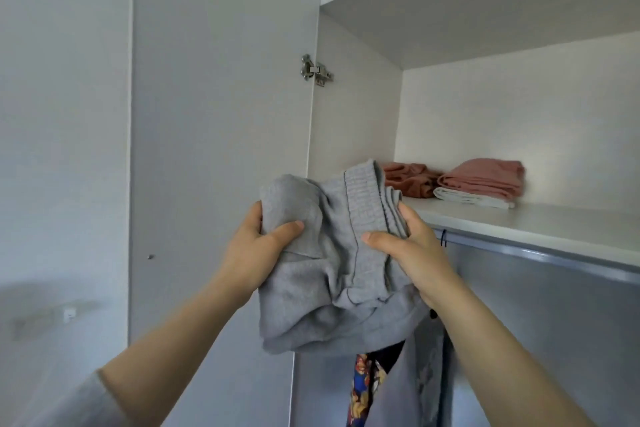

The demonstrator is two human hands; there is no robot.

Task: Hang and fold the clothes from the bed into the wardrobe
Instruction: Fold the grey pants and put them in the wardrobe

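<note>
While left hand (254, 253) and right hand (415, 253) pinch the folded grey garment (329, 263) between thumb and fingers (408, 217), stowing seems under way: next, push it beyond them onto the shelf (519, 229) just ahead.

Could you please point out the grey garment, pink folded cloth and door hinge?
grey garment (332, 274), head view, crumpled middle.
pink folded cloth (485, 177), head view, top fold.
door hinge (316, 70), head view, metal arm.
</note>
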